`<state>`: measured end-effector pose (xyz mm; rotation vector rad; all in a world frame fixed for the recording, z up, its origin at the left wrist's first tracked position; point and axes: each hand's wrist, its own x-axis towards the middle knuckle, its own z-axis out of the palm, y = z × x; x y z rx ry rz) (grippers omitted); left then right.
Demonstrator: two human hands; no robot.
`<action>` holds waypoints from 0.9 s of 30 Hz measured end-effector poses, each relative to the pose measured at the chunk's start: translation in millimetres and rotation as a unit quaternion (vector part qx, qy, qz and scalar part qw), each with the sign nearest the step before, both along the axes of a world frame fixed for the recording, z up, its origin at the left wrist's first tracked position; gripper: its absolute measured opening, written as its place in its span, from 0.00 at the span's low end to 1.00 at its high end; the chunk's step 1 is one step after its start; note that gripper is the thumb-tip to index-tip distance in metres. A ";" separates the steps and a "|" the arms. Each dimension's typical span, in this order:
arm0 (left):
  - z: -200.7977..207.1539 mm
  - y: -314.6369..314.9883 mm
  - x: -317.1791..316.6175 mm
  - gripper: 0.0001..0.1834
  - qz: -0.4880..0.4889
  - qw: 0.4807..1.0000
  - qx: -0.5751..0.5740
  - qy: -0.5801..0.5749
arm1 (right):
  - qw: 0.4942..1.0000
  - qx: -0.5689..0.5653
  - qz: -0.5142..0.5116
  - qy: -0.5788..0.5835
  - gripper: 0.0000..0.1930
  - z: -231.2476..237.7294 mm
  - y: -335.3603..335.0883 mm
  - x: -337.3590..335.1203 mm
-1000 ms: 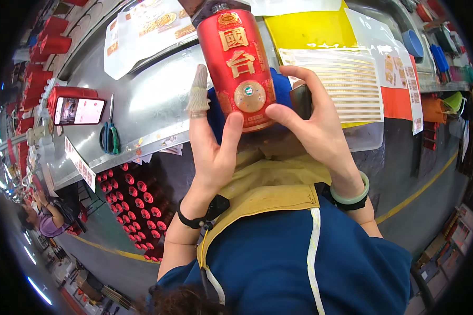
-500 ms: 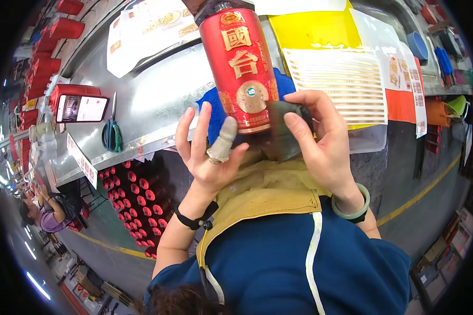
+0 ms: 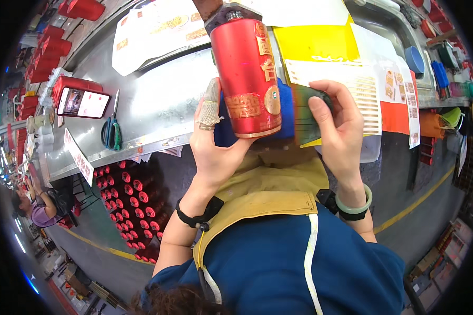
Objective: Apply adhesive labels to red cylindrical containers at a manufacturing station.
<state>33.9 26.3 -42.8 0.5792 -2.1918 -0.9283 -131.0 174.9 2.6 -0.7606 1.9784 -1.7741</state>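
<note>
A red bottle with gold raised decoration lies with its neck end at a dark metal holder. My left hand is round the bottle's lower left side, with its thumb by the base and some fingers hidden behind it. A pale fabric finger cover sits on one finger of that hand. Just right of the bottle, my right hand pinches a flat, dark green scraper-like piece between thumb and fingers. It stands apart from the bottle. Blue cloth lies under the bottle.
Striped gold label sheets and a yellow sheet lie to the right. Left on the metal bench are scissors and a phone. Several red bottles are stacked below. A person sits far left.
The bottle has turned, its gold characters shifting toward the right side. My left hand has closed in on the bottle's side. My right hand has moved right with the green piece, away from the bottle.
</note>
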 end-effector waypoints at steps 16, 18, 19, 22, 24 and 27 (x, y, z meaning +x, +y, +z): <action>25.5 -0.2 1.4 0.59 -0.075 0.988 0.137 0.013 | 0.989 -0.050 0.058 -0.129 0.11 -3.1 -16.6 -10.1; 27.2 -4.6 1.6 0.51 -0.098 0.917 0.369 0.116 | 0.975 -0.001 0.103 -0.199 0.23 3.9 -10.4 -6.2; 32.5 -9.6 0.1 0.46 -0.112 0.858 0.476 0.154 | 0.988 0.053 0.124 -0.076 0.34 3.5 -9.1 -2.1; 39.0 -24.2 -6.3 0.44 -0.138 0.817 0.544 0.133 | 0.968 0.100 0.121 0.197 0.65 -3.1 -11.7 10.0; 42.3 -32.5 -7.7 0.45 -0.144 0.807 0.560 0.119 | 0.963 0.111 0.121 0.215 0.62 -15.6 -16.6 11.8; 48.0 -42.1 -9.2 0.46 -0.162 0.786 0.587 0.105 | 0.957 0.142 0.109 0.230 0.51 -25.1 -28.1 3.4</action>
